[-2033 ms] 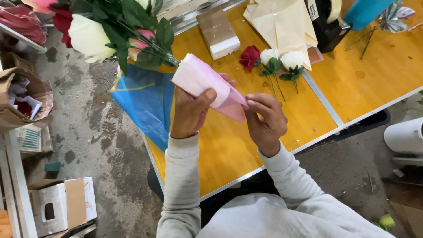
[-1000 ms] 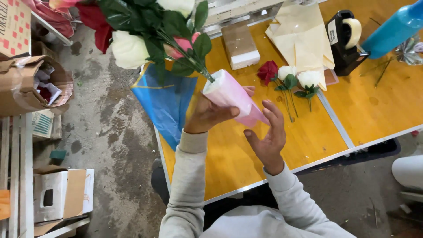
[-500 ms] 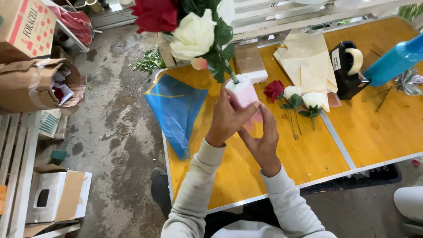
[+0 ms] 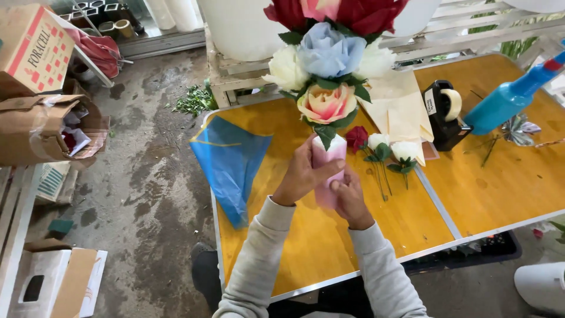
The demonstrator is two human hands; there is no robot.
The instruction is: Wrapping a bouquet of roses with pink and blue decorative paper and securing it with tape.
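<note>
I hold a bouquet [image 4: 328, 65] of red, white, blue and peach roses upright over the orange table [image 4: 482, 194]. Its stems are wrapped in pink paper [image 4: 326, 158]. My left hand [image 4: 303, 174] grips the wrap from the left side. My right hand [image 4: 350, 197] clasps the lower end of the wrap from the right. A blue paper sheet [image 4: 229, 162] hangs over the table's left edge beside my left hand. A red rose and two white roses [image 4: 382, 153] lie loose on the table just right of the bouquet.
Cream paper sheets [image 4: 400, 109], a black tape dispenser [image 4: 444, 115] and a blue spray bottle [image 4: 509, 100] stand at the back right. Cardboard boxes [image 4: 35, 41] and a paper bag [image 4: 44, 129] sit on the wet concrete floor to the left. White buckets stand behind.
The bouquet has swung from tilted left to upright, blooms now facing me. My right hand has closed on the lower wrap.
</note>
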